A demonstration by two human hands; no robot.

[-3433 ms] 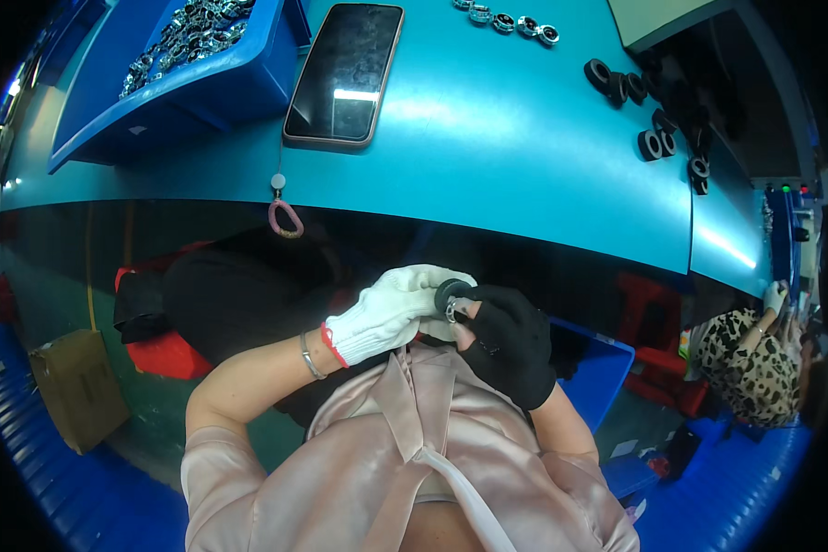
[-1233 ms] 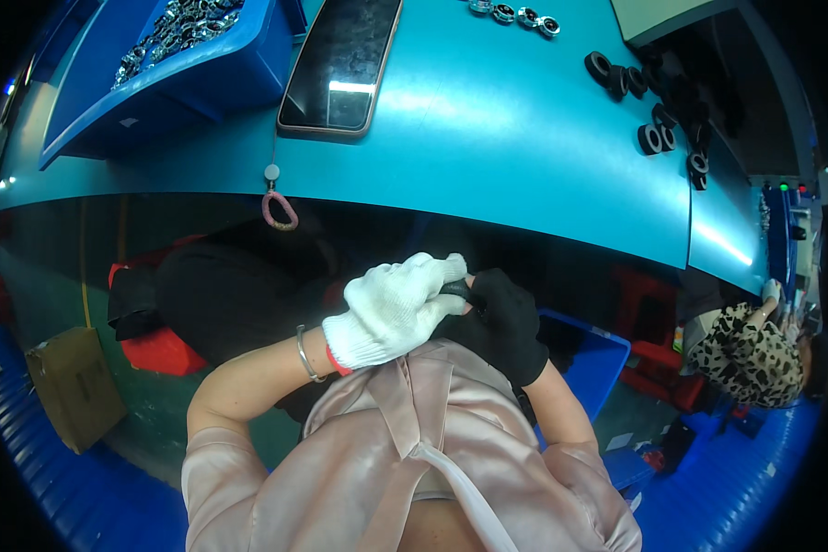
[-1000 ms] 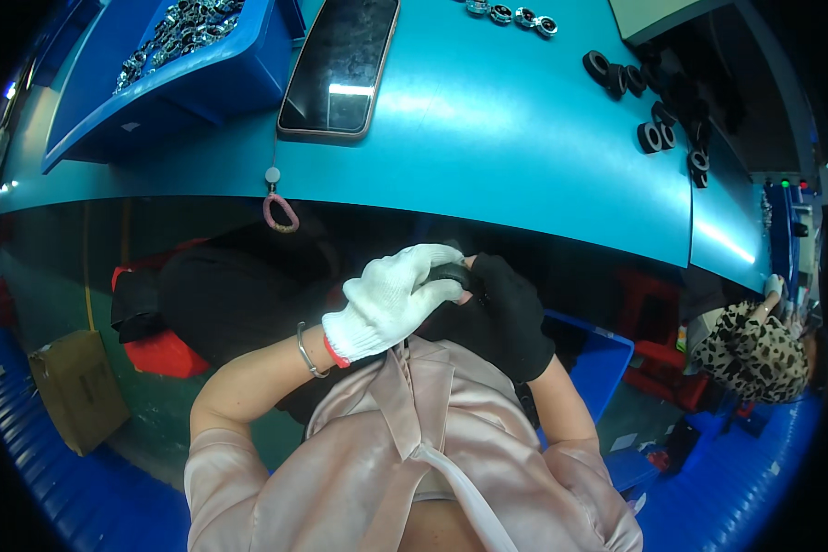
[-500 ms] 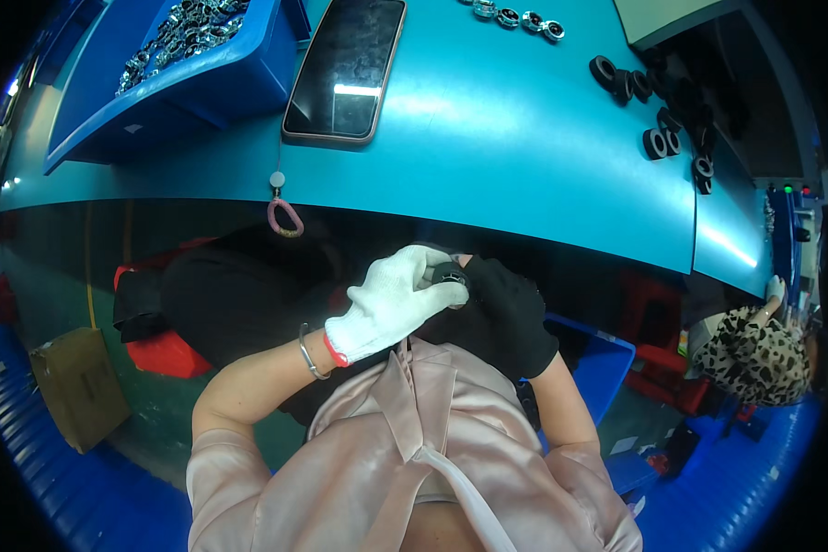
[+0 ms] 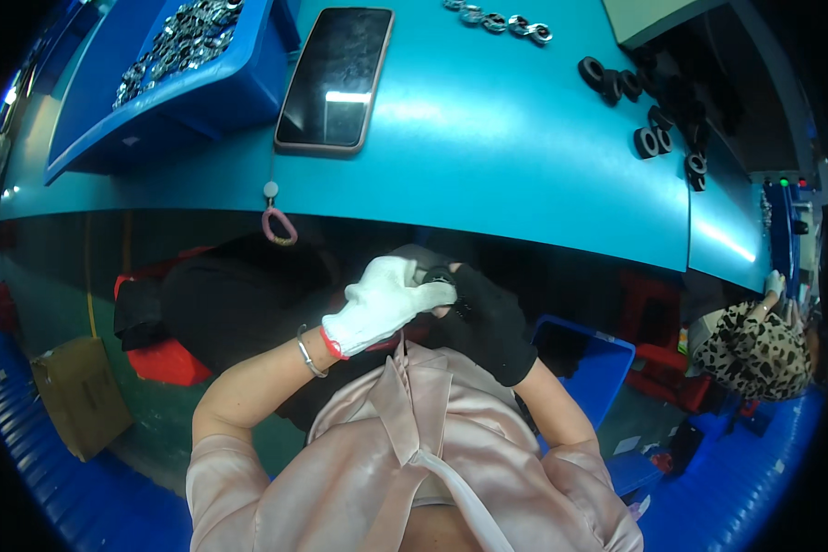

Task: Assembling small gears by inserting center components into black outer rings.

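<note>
In front of my body, below the table edge, my left hand [image 5: 374,305] wears a white knit glove with a red cuff. Its thumb and fingers close on a small black ring-shaped part [image 5: 441,277]. My right hand [image 5: 489,324], in a black glove with bare fingertips, meets it from the other side. Those fingertips press against the same black part. Much of the part is hidden between the fingers, and its inner side looks dark with a little shine.
A blue bin [image 5: 170,101] of shiny metal rings stands at the table's left, beside a phone [image 5: 333,83]. A pink loop [image 5: 279,226] hangs at the edge. Metal rings [image 5: 494,22] line the back; black rings [image 5: 648,143] lie right. Below are a blue crate [image 5: 607,363] and carton [image 5: 81,396].
Both hands, still joined on the black part, have shifted slightly left. My right hand has turned a little, with its wrist nearer my body. The whole view has tilted slightly.
</note>
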